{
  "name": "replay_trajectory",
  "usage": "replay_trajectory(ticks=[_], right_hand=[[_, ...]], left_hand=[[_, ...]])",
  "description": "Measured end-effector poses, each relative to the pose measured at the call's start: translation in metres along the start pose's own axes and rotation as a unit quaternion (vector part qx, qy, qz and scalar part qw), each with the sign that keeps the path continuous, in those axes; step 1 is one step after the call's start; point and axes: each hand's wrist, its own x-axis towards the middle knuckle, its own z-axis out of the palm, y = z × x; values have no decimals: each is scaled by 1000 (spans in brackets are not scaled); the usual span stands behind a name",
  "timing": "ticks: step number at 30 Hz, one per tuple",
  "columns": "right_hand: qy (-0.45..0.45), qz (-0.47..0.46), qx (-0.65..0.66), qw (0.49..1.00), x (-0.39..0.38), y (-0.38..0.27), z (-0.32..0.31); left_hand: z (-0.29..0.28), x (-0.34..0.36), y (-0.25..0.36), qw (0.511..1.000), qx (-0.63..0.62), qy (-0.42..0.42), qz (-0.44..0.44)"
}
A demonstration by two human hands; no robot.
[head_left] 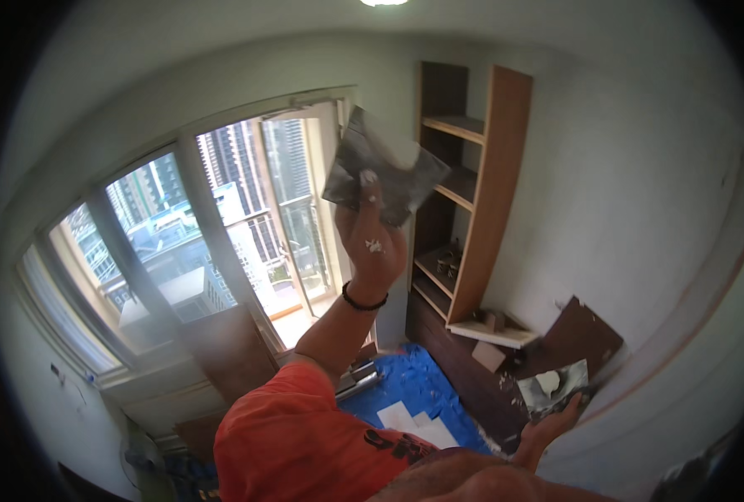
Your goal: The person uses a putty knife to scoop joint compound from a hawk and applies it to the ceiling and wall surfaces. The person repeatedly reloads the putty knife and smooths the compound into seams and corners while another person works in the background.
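My left hand (374,243), raised high in the middle, is closed on a thin grey metal putty scraper (389,180). One finger or thumb lies flat along its face, and flecks of white putty stick to the skin. A pale patch, perhaps putty, covers the upper edge of the scraper and blends with the wall behind. Low at the right, my right hand (548,431) grips a second metal plate (574,376). A lump of white putty (548,382) sits on that plate. The fingers beneath it are partly hidden.
Tall wooden shelving (493,192) stands in the corner beyond my left hand. A blue sheet (414,376) with white tiles or papers (418,425) covers part of the floor. Brown boards (225,351) lean under the windows. A dark board (585,330) rests against the right wall.
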Motion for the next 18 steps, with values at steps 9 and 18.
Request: replay_trajectory(ticks=[9, 18], right_hand=[[-146, 124, 13, 981, -15, 47, 96], [-161, 142, -11, 977, -25, 57, 115]], left_hand=[[-90, 294, 25, 915, 161, 279, 242], [-113, 404, 27, 888, 203, 277, 305]])
